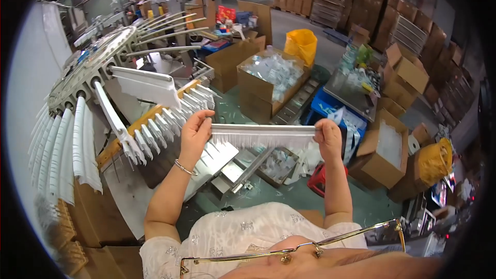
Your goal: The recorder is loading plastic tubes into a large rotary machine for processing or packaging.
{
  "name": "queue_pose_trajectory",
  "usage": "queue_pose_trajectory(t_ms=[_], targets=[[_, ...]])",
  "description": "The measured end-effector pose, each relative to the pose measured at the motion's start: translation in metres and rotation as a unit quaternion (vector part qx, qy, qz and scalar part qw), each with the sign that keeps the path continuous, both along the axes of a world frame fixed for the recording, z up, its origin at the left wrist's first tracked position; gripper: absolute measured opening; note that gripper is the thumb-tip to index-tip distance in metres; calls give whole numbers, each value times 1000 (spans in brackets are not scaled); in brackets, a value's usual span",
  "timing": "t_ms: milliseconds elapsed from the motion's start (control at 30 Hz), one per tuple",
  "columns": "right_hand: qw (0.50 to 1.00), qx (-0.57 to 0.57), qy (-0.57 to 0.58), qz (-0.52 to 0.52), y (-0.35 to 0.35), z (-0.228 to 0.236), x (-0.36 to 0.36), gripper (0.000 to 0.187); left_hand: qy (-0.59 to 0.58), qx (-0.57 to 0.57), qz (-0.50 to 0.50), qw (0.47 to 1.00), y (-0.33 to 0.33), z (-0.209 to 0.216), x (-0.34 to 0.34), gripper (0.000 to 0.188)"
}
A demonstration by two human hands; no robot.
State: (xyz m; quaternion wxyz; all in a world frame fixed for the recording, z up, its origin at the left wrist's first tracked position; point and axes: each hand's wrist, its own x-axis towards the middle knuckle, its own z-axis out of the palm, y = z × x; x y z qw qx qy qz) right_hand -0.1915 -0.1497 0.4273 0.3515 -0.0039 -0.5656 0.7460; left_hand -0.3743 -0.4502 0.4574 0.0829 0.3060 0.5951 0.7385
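Stretched level between my hands is a long white strip with a fringed lower edge point(263, 133); its exact kind I cannot tell. My left hand point(196, 133), with a bracelet at the wrist, is closed on the strip's left end. The fingers of my right hand point(329, 137) pinch the other end. To the left of my left hand, several white pieces hang from a wooden rack point(135, 125). Beyond it stands a round machine point(90, 72) with arms spreading outward, and white material point(144, 87) covers some of them.
Below the strip are a metal table point(217, 157) and a small box of clear scraps point(279, 165). Ahead stands a carton of clear plastic pieces point(258, 95) beside a yellow bag point(300, 46). A blue bin point(330, 104), a red container point(321, 181) and an open carton point(369, 168) lie rightward.
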Motion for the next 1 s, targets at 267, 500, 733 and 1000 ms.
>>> queue_pose_trajectory(t_ms=[267, 500, 733, 1000], targets=[[993, -75, 45, 82, 22, 34, -9, 23, 50, 10, 57, 997, 34, 26, -19, 9], [974, -130, 162, 89, 20, 81, -65, 21, 480, -18, 380, 791, 53, 92, -55, 30], [973, -96, 169, 124, 3, 109, -97, 21, 463, -65, 425, 775, 37, 100, -66, 36], [986, 17, 108, 126, -86, 133, -178, 21, 552, -142, 319, 757, 13, 27, 15, 41]])
